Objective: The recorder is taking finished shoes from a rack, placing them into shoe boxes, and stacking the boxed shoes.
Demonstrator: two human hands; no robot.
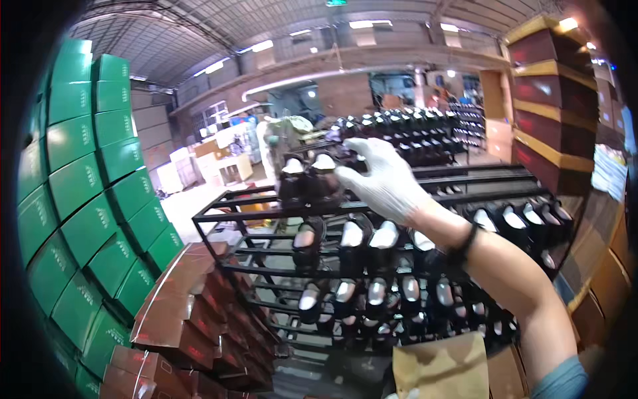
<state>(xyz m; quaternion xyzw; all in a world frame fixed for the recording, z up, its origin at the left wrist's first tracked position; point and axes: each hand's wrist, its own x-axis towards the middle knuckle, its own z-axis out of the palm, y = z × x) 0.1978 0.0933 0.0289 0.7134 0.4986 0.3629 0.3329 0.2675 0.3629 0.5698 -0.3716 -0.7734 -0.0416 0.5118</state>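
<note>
My right hand (380, 178), in a white knit glove, reaches over the top of a black metal rack (266, 214). Its thumb and fingers are spread apart, with a gap between them. Just left of the thumb, a pair of black shoes (307, 183) with pale insoles stands on the top tier; I cannot tell whether the thumb touches them. At the bottom edge is a brown piece of card or paper (440, 367). A small white patch (412, 394) beside it may be my left glove, but its fingers are hidden.
Lower tiers hold rows of black shoes (352, 241). Green boxes (73, 183) rise at the left, with brown-red boxes (173, 302) stacked near the rack's left end. Tall dark cartons (555, 106) stand at the right. Another loaded shoe rack (412, 136) is behind.
</note>
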